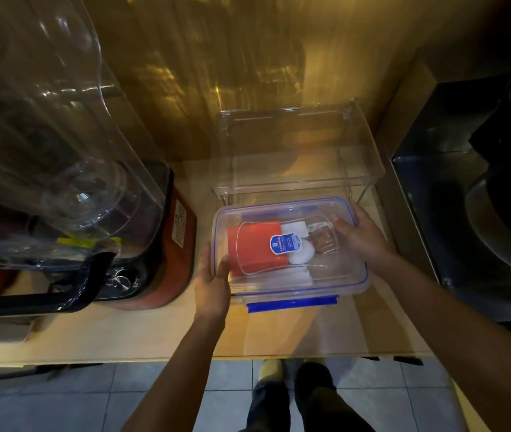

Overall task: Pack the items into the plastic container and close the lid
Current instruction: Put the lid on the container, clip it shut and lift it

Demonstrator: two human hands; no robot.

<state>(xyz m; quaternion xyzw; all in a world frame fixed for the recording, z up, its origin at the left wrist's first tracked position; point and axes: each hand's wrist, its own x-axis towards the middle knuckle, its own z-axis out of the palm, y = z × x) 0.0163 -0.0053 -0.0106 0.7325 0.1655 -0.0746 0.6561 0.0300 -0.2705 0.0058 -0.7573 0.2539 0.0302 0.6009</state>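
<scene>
A clear plastic container (341, 283) with a blue-trimmed lid (288, 210) lies on the wooden counter. The lid sits on top, and its blue front latch (291, 304) sticks out at the near edge. Through the lid I see a red box (254, 247), a white rounded item (301, 252), a white packet (294, 227) and a small brown jar (323, 240). A blue and white sticker (285, 243) is on the lid. My left hand (212, 283) grips the container's left side. My right hand (362, 235) holds its right side, fingers over the lid.
A clear acrylic rack (298, 151) stands just behind the container. A large blender with a red base (173, 244) and clear cover (45, 135) fills the left. A black appliance (472, 198) stands on the right. The counter edge (185, 358) is near me, tiled floor below.
</scene>
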